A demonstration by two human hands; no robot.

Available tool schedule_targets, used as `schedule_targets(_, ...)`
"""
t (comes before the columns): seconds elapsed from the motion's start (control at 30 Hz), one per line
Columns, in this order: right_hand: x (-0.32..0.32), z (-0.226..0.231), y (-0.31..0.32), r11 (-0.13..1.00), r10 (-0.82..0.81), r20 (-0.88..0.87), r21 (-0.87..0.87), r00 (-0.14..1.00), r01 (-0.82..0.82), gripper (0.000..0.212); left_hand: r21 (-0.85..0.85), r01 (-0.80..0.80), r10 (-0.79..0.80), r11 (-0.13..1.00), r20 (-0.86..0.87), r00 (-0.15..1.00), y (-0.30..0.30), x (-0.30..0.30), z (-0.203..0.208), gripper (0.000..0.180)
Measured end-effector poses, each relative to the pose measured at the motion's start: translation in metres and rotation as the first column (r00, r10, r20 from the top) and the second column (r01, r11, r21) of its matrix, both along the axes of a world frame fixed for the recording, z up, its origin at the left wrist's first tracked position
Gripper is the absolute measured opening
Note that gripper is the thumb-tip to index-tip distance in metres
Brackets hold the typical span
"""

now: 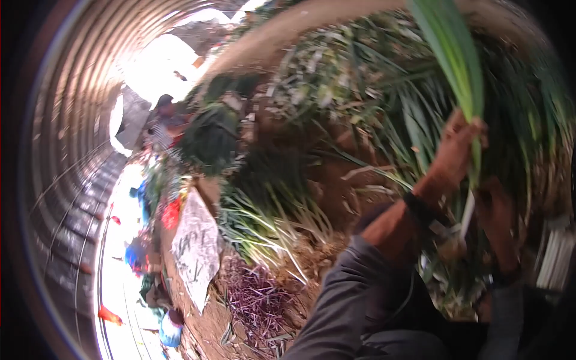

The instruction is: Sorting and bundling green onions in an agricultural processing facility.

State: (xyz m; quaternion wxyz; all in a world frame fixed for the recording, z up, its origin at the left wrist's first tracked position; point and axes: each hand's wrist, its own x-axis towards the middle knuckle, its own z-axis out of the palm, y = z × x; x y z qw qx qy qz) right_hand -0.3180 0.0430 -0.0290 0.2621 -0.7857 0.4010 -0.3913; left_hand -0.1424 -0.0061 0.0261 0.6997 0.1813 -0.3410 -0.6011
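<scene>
My left hand (pixel 455 149) is closed around a leek (pixel 459 66), whose broad green leaves rise to the upper edge of the view. Below that grip, the pale lower stalk points down. My right hand (pixel 497 207), partly in shadow, is closed at this lower stalk, with its fingertips partly hidden. Loose leeks with long green leaves (pixel 417 123) lie just beyond my hands. To the left of my forearm rests a pile of leeks (pixel 270 222) with white stems and rooty ends toward me.
Purple stalky produce (pixel 258 303) lies on brown ground beside a whitish sheet (pixel 197 249). Leafy trimmings (pixel 348 66) spread along the far side. A person (pixel 168 123) is near a dark green heap (pixel 210 138). A ribbed curved wall (pixel 66 114) bounds the left.
</scene>
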Motion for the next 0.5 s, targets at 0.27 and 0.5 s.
schedule_targets(0.27, 0.006, -0.004, -0.021, 0.975, 0.004, 0.106, -0.220, 0.994, 0.020, 0.016, -0.042, -0.089, 0.091, 0.995, 0.033, 0.995, -0.017, 0.005, -0.011, 0.026)
schedule_targets(0.5, -0.001, -0.013, -0.008, 0.914, 0.004, -0.057, -0.404, 0.998, -0.027, 0.018, -0.013, -0.066, 0.067, 0.998, 0.082, 0.994, -0.013, -0.010, -0.022, 0.022)
